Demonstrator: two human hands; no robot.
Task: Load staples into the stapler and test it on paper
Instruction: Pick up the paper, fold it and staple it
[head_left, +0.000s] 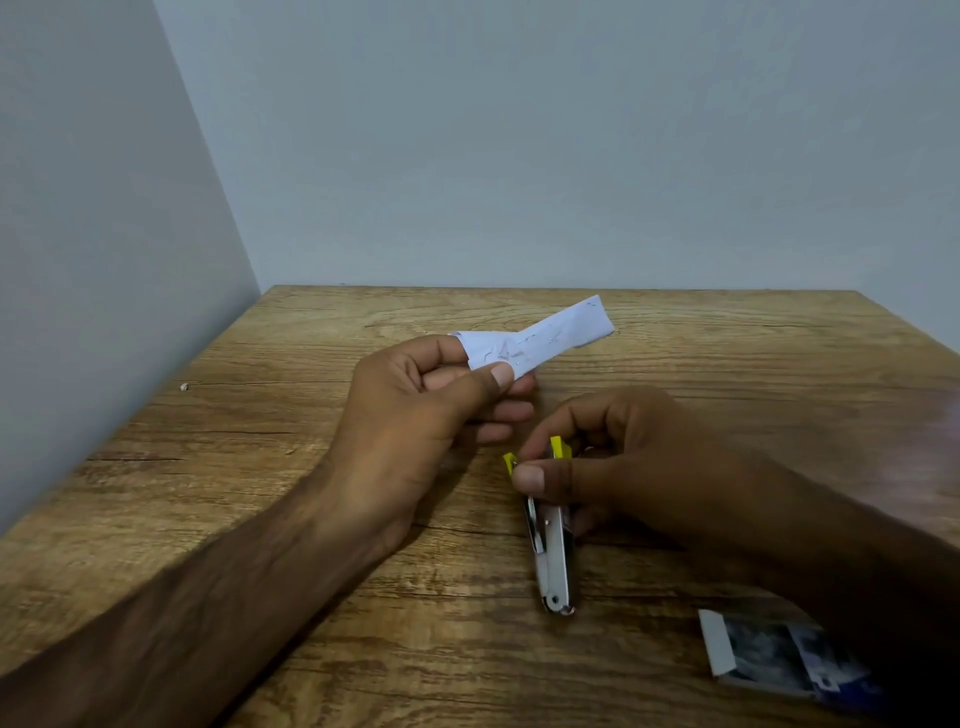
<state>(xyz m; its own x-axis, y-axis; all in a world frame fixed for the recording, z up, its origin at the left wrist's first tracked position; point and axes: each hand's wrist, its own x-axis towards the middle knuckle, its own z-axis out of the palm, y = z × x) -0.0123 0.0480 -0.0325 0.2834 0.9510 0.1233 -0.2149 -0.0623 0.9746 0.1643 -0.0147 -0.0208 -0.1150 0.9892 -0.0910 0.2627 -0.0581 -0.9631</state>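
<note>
My left hand (415, 410) pinches one end of a folded white paper strip (540, 335) between thumb and fingers and holds it just above the table. Several staples and creases show along the strip. My right hand (639, 467) grips the front of a small metal stapler (553, 551) with yellow plastic tips. The stapler's silver body points back toward me, low over the wooden table (311, 519). The stapler's head lies below and to the right of the paper, apart from it. My fingers hide its mouth.
A small staple box (769, 654), blue and white with its flap open, lies at the near right, partly under my right forearm. A tiny white scrap (183, 386) sits at the table's left. Walls close off the left and far sides.
</note>
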